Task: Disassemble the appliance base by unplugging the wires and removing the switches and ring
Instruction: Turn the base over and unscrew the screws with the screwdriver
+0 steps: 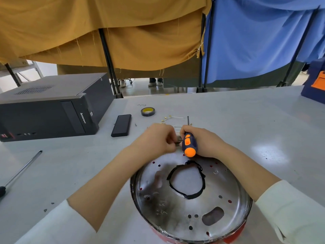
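The round metal appliance base (191,205) lies on the table in front of me, with a black ring (186,180) round its centre hole. Beyond its far rim, my left hand (158,138) pinches a small grey part (178,140); what the part is cannot be told. My right hand (198,141) grips an orange and blue screwdriver (189,143), its shaft pointing away from me. White wires with brass terminals (171,120) lie on the table just past both hands.
A black computer tower (49,110) lies at the left, with a black rectangular block (121,125) beside it. A tape roll (148,111) sits further back. A long screwdriver (19,173) lies at the left edge. A blue and orange case (314,83) stands far right.
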`<state>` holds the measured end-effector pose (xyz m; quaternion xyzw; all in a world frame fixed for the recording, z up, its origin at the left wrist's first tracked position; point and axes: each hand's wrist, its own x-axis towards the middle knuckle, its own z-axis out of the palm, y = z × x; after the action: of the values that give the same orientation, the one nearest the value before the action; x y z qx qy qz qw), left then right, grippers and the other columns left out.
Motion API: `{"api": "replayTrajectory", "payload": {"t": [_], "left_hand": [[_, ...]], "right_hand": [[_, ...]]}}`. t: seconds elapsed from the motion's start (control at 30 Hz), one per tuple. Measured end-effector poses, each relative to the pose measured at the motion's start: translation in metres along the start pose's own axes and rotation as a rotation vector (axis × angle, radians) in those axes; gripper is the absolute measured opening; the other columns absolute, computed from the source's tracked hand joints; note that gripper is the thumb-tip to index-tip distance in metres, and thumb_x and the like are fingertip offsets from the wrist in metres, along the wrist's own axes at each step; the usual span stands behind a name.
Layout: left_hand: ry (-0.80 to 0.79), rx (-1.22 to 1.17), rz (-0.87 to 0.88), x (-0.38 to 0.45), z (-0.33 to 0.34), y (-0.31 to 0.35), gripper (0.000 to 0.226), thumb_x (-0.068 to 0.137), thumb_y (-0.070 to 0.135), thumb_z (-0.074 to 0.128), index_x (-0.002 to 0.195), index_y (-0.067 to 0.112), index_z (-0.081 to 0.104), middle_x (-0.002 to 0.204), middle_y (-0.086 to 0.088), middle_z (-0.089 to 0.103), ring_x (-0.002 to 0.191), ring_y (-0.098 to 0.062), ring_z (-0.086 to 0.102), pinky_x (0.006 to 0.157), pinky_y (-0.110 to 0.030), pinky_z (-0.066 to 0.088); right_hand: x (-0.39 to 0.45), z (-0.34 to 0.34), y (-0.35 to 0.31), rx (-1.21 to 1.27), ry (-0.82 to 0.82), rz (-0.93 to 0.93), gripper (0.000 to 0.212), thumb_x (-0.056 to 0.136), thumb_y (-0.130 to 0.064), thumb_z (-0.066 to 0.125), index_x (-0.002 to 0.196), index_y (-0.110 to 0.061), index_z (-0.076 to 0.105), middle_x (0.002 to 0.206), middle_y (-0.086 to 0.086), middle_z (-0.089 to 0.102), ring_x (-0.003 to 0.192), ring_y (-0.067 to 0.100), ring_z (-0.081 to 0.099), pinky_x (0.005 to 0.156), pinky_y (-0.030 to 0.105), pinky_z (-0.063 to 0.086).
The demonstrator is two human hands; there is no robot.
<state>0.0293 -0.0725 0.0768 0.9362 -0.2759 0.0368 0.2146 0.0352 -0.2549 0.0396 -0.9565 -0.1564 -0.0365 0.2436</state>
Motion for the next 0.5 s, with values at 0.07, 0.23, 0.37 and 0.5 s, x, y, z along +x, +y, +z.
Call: {"api": "replayTrajectory", "payload": {"t": [0.07, 0.23, 0.37, 0.5], "left_hand": [[0.09, -0.112, -0.048, 0.004, -0.015, -0.014, 0.011, 0.078, 0.009, 0.063, 0.079, 0.02, 0.062, 0.071, 0.012, 0.06, 0.059, 0.001, 0.058, 0.054, -0.006, 0.04], [0.119, -0.163, -0.243, 0.03, -0.024, -0.067, 0.008, 0.082, 0.012, 0.063, 0.078, 0.018, 0.059, 0.075, 0.001, 0.065, 0.052, -0.003, 0.063, 0.041, -0.013, 0.04], [0.072, -0.065, -0.424, 0.05, -0.007, -0.111, 0.006, 0.082, 0.013, 0.064, 0.083, 0.012, 0.058, 0.079, -0.004, 0.066, 0.06, -0.011, 0.064, 0.049, -0.021, 0.042], [0.021, 0.103, -0.434, 0.07, 0.008, -0.127, 0.005, 0.079, 0.01, 0.065, 0.082, 0.012, 0.061, 0.084, -0.006, 0.067, 0.074, -0.019, 0.065, 0.065, -0.026, 0.049]], "right_hand": [[0.001, 0.002, 0.0, -0.018, 0.002, -0.003, 0.033, 0.083, -0.02, 0.063, 0.078, -0.042, 0.039, 0.085, -0.007, 0.06, 0.08, 0.022, 0.056, 0.071, 0.041, 0.051], [0.0, 0.003, 0.001, -0.04, 0.0, -0.002, 0.036, 0.084, -0.022, 0.062, 0.078, -0.047, 0.036, 0.084, -0.009, 0.058, 0.079, 0.022, 0.055, 0.068, 0.037, 0.048], [0.0, 0.004, 0.001, -0.038, -0.01, 0.001, 0.034, 0.083, -0.02, 0.057, 0.077, -0.046, 0.036, 0.079, -0.009, 0.055, 0.075, 0.02, 0.052, 0.065, 0.035, 0.044], [0.001, 0.006, 0.004, -0.039, -0.013, 0.007, 0.032, 0.083, -0.022, 0.056, 0.078, -0.046, 0.037, 0.077, -0.01, 0.055, 0.072, 0.017, 0.05, 0.063, 0.031, 0.041]]}}
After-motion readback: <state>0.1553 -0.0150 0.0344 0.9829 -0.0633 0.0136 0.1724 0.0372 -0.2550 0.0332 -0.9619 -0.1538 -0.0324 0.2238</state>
